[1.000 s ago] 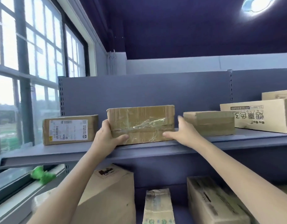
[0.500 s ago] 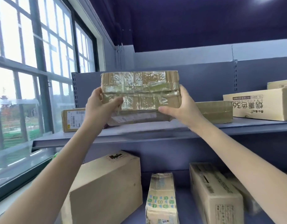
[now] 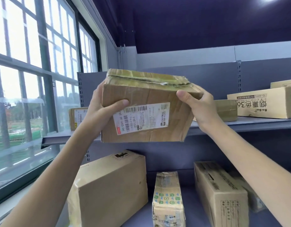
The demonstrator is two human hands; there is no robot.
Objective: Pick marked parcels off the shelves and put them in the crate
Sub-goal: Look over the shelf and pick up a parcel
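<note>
Gripping a brown taped cardboard parcel with a white shipping label (image 3: pixel 146 110) in the air, in front of the grey metal upper shelf (image 3: pixel 239 124) and clear of its front edge, label face tilted toward the camera. Left hand (image 3: pixel 98 110) clasped on the left end, thumb pressed beside the label. Right hand (image 3: pixel 198 105) on the upper right corner, fingers (image 3: pixel 184 95) curled over the top edge. Resting on the upper shelf: small labelled brown box (image 3: pixel 75 118) near the left end, pale printed carton (image 3: pixel 264 104) toward the right. Standing below on the lower shelf (image 3: pixel 190 202): large brown carton (image 3: pixel 108 190), narrow taped box (image 3: pixel 167 200), long brown carton (image 3: pixel 221 194).
</note>
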